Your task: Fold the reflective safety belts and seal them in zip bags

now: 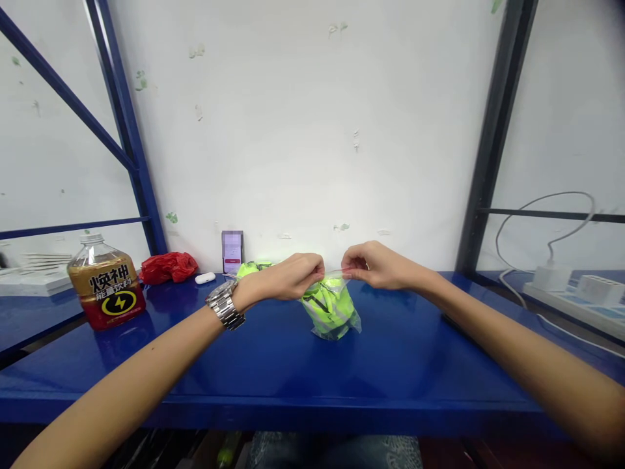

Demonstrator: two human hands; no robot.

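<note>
A clear plastic bag (333, 311) with folded neon-yellow fabric and pale reflective strips inside hangs between my hands, just over the blue tabletop. My left hand (296, 275), with a metal watch on its wrist, pinches the top edge of the bag at its left end. At the right end of the same edge, my right hand (375, 264) grips the plastic between thumb and fingers. Another neon-yellow bundle (254, 267) lies behind my left wrist, partly hidden by it.
On the blue table (303, 378) stand a large drink bottle (108, 283) and a phone (232, 253) leaning on the wall. A red plastic bag (168, 267) and a small white case (205, 278) lie between them. A power strip (581, 296) with cables is at right.
</note>
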